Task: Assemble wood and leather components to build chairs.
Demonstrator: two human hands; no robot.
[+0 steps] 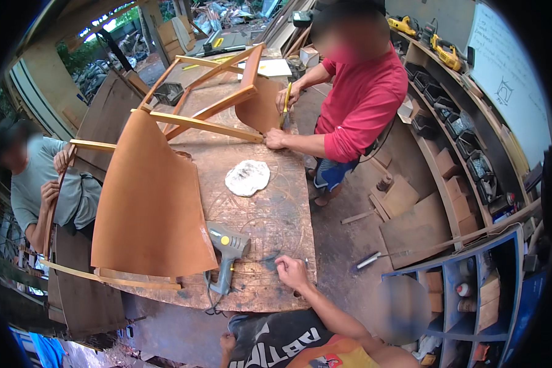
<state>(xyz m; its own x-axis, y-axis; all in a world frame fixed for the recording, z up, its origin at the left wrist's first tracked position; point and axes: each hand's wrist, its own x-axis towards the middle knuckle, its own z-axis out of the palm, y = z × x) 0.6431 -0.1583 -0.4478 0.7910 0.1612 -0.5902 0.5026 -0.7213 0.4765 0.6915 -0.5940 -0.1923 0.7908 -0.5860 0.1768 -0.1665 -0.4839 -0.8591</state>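
Note:
My right hand (pixel 292 272) rests at the near right edge of the workbench (pixel 282 214), fingers curled in, with nothing visible in them. By my waist is my left hand (pixel 227 342), partly in view, its fingers hard to make out. Left of my right hand, a grey heat gun (pixel 228 248) lies on the bench, its cord trailing over the near edge. Beyond it a wooden chair frame (pixel 196 121) lies on its side, with a large tan leather-like panel (pixel 150 205) and a smaller panel (pixel 257 103) on it. A stained white cloth-like wad (pixel 248 178) lies mid-bench.
Across the bench, a person in red (pixel 365 104) holds a yellow-handled tool (pixel 286 101) against the frame. At left, a person in grey (pixel 64 178) grips a curved wooden part (pixel 58 190). Shelves with bins (pixel 438 98) and a blue cabinet (pixel 448 273) stand at right.

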